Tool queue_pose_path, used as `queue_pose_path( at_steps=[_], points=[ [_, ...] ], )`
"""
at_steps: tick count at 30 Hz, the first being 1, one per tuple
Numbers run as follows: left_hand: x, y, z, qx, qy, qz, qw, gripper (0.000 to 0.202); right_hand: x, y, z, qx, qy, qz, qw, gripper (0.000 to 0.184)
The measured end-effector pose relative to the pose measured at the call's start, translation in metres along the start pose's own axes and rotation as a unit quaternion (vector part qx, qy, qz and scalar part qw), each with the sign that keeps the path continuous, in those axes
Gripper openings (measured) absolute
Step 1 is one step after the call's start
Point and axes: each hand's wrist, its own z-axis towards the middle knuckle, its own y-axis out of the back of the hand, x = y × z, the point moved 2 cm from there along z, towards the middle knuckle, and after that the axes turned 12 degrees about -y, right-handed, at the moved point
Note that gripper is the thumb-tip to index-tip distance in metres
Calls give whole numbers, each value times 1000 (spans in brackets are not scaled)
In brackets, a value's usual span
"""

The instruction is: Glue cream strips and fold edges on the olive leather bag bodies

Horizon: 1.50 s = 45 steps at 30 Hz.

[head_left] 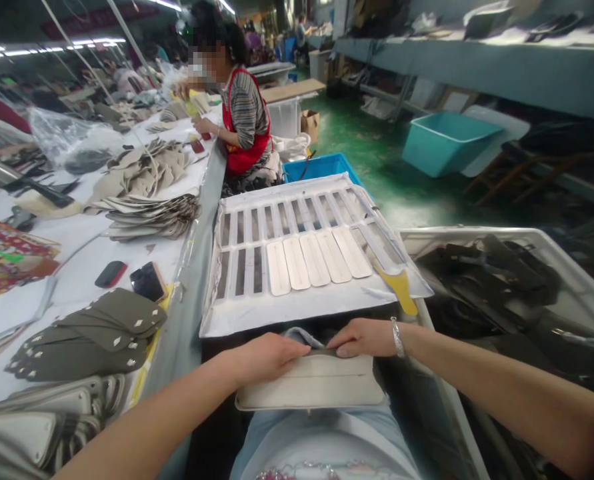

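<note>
Straight ahead, a white slotted board (277, 310) is spread out; closer in, over the lap (265, 437), a cream panel (309, 388) is being held. Its dark far edge is pinched by the left hand (269, 357) and the right hand (364, 337), fingers almost closed, tips near each other. Five cream strips (314, 259) are lined up on the board, near a yellow tool (401, 288).

- No text, label, brand or number could be read anywhere in the frame.
- A dark red banner (94, 20) hung at the upper left, too dim and blurred for any lettering to be made out.
- Small white squares (117, 341) on the dark grey pieces (84, 357), lower left, bore nothing legible.
</note>
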Motion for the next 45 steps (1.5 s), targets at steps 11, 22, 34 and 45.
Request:
queue_pose_path(
  at_steps=[11,22,34,45],
  points=[
    [10,-6,-21,-4,6,31,999,45,38,-20,40,14,41,-45,998,42],
    [25,-2,-82,-59,3,-2,998,42,74,-30,70,41,51,-41,997,39],
    [16,-10,-112,-41,61,128,989,42,116,-46,116,4,72,-158,985,43],
    [-9,-18,-85,-5,90,298,950,41,20,-10,21,9,27,-61,998,41]
  ],
)
